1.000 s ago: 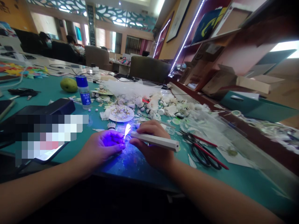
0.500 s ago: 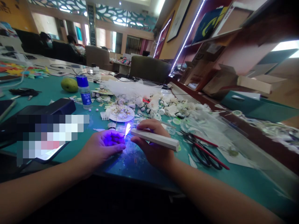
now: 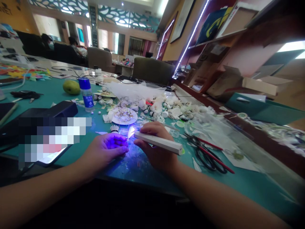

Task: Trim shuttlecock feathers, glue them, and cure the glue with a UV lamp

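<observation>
My right hand [image 3: 158, 146] grips a white bar-shaped UV lamp [image 3: 158, 142], its far end throwing violet light to the left. Lit by that beam, a small white feather-like piece [image 3: 131, 132] stands up from the fingertips of my left hand [image 3: 108, 147], which are pinched together. The lamp's end is very close to the piece; whether they touch I cannot tell. Just beyond my left hand sits a shuttlecock [image 3: 114, 128]. Behind it is a white plate [image 3: 124, 115] with thin gold-coloured bits on it.
At left are a glowing phone [image 3: 53, 156], a blue-capped bottle [image 3: 87, 95] and a green mango [image 3: 71, 87]. Shuttlecocks [image 3: 153, 114] and feather scraps pile up beyond my hands. Black-handled scissors [image 3: 207, 159] and red sticks [image 3: 215, 159] lie right. People sit far back.
The glow on the white piece has dimmed, so its shape shows more clearly, and it seems slightly turned. Both hands stay almost where they were.
</observation>
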Tool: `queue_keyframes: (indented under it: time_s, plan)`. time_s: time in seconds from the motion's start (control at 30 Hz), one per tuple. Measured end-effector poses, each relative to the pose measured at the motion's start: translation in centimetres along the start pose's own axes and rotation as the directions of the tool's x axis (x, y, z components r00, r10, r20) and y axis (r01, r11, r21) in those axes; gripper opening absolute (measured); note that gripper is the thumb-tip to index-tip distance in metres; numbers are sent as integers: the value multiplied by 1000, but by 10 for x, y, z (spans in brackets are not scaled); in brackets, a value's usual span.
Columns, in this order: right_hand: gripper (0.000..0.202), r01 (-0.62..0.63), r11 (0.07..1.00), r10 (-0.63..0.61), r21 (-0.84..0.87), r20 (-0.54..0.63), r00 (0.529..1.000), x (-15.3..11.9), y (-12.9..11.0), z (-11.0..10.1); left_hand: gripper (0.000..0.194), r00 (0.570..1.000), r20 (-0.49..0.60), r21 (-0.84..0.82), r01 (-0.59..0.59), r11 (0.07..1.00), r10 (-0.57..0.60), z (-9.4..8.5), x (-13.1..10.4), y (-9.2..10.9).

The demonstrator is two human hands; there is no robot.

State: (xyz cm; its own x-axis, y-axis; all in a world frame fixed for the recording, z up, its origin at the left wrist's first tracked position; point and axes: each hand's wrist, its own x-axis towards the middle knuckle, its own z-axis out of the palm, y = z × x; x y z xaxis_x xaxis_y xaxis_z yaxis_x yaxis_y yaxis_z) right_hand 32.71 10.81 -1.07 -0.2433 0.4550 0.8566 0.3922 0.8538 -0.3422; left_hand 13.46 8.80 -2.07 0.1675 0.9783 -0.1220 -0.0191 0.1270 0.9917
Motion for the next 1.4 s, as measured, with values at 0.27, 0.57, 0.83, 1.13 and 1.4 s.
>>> queue_keyframes:
  time_s: [0.27,0.57,0.83,1.13,1.4]
  plan:
    - [27,-68,997,68,25,-1,998,-1,-2,0,29,999,3,-1,-33,999,33,0,0,-1]
    - [25,-93,994,94,62,-4,996,-1,-6,0,26,1000,15,-34,-16,999,17,0,-1,0]
    - [23,-78,996,78,51,3,997,0,-9,-2,28,1000,-9,-32,-26,999,26,1,0,1]
    - [28,-80,997,81,-4,41,996,0,-11,-2,29,999,-20,-31,-39,999,38,3,-1,6]
    - [37,-102,995,100,18,74,992,-2,-10,-2,30,998,-21,-61,-65,996,64,1,0,-1]
